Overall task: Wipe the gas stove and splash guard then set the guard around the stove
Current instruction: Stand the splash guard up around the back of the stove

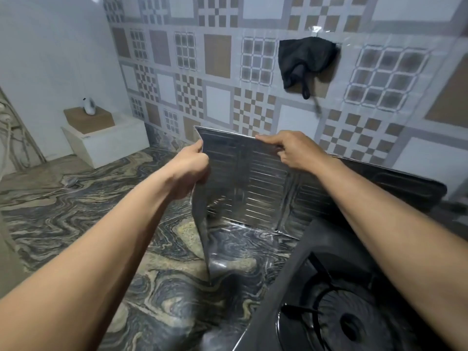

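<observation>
A shiny, ribbed foil splash guard [255, 188] stands folded on the marbled counter, its back panel along the tiled wall and a side panel bent toward me. My left hand [190, 171] grips the guard at its left fold, near the top corner. My right hand [288, 150] pinches the top edge of the back panel. The dark gas stove [329, 295] sits at the lower right, partly under my right forearm, with one burner and its pan support in view. The guard's right part runs behind the stove.
The marbled counter [76, 219] stretches left and toward me. A white box [106, 143] with a brown block and a small white object on it stands at the back left. A black cloth bag [304, 62] hangs on the tiled wall.
</observation>
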Demonstrator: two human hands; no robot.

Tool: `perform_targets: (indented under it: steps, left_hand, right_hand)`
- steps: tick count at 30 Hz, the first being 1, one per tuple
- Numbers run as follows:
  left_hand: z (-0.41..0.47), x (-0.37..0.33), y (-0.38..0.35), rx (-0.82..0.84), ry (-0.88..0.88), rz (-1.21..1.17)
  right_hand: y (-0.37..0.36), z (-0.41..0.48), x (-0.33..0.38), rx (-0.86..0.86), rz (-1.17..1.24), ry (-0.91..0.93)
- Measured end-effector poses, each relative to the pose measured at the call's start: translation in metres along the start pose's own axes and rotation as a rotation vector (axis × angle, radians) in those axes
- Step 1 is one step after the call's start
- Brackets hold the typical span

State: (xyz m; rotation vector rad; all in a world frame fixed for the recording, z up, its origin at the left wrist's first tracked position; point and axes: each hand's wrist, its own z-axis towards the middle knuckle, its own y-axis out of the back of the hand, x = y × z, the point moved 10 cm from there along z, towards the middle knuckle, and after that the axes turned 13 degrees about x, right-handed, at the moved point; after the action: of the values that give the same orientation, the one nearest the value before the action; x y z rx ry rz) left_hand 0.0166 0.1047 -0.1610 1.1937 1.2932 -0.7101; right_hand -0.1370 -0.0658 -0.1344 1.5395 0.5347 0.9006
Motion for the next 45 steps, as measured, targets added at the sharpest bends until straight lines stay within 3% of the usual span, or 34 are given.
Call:
perform_targets:
  steps: [6, 21, 32, 40, 45]
  left_hand:
    - [0.007, -0.003, -0.020, 0.105, 0.014, 0.212]
    - [0.015, -0.030, -0.048, 0.308, -0.028, 0.453]
    - [0.019, -0.052, -0.118, 0.502, -0.092, 0.367]
    - [0.019, -0.052, -0.188, 0.623, -0.130, 0.313]
    - [0.018, -0.052, -0.201, 0.623, -0.114, 0.284]
  right_hand:
    - [0.004, -0.005, -0.017, -0.070, -0.004, -0.014]
    - [0.022, -0.051, -0.081, -0.100, -0.110, -0.188]
    - [0.060, -0.119, -0.126, -0.129, -0.083, -0.307]
    - [0.053, -0.162, -0.164, 0.004, -0.222, -0.455]
    - [0.042, -0.156, -0.160, -0.137, -0.127, -0.327]
